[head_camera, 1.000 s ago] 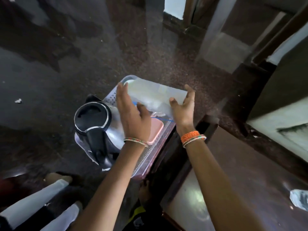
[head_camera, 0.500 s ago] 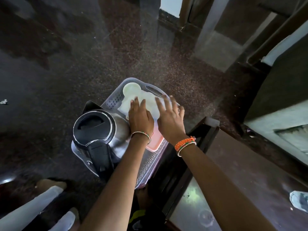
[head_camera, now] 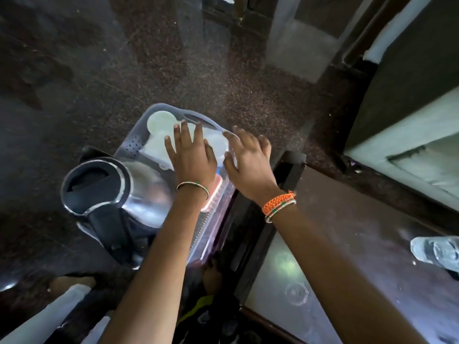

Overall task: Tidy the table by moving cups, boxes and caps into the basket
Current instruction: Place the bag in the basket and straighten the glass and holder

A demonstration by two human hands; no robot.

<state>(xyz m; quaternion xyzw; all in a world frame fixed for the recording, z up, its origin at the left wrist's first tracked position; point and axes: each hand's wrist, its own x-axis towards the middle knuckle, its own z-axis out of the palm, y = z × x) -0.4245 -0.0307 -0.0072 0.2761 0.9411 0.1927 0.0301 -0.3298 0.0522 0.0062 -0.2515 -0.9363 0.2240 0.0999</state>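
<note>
A pale perforated plastic basket [head_camera: 133, 145] sits on the floor beside the table. Inside it a white box [head_camera: 155, 145] lies flat, with a round white cap [head_camera: 159, 120] at the far corner and a pink-rimmed item [head_camera: 216, 192] near my wrists. My left hand [head_camera: 191, 157] rests flat on the white box, fingers spread. My right hand [head_camera: 248, 162] hovers over the basket's right rim with fingers apart and nothing in it. A steel kettle with a black lid [head_camera: 104, 187] fills the basket's near-left part.
The dark wooden table [head_camera: 347, 244] with a glass inset lies to the right, and a clear plastic cup [head_camera: 437, 252] lies on its right edge. A person's legs in light trousers [head_camera: 42, 316] show at bottom left. Dark speckled floor surrounds the basket.
Both hands carried the white box down into the basket and laid it flat. The right hand has since lifted off toward the basket's right rim.
</note>
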